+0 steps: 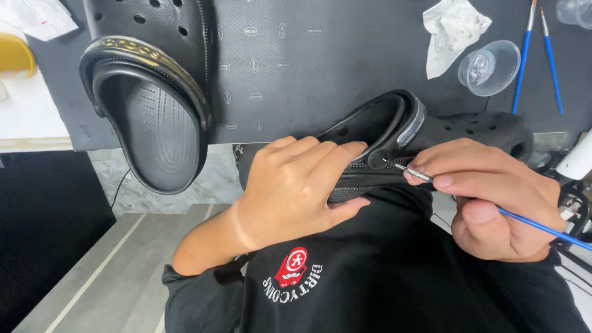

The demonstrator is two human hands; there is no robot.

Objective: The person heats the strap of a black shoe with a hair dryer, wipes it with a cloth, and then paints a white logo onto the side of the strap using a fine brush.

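Note:
A black perforated clog (pixel 431 132) lies on its side across my lap, toe pointing right. My left hand (pixel 296 191) wraps over its heel end and sole edge, holding it steady. My right hand (pixel 493 197) pinches a thin blue-handled paintbrush (pixel 536 225) like a pen; its metal ferrule and tip touch the strap rivet on the clog's side. A second black clog (pixel 154 105) with a gold-painted strap rests sole down on the dark mat, its heel hanging over the table edge.
A black mat (pixel 296 68) covers the table. On it lie a crumpled white tissue (pixel 453 31), a clear plastic cup (pixel 490 66) and two blue brushes (pixel 536 49). A yellow container (pixel 15 55) sits at left. Grey floor shows below.

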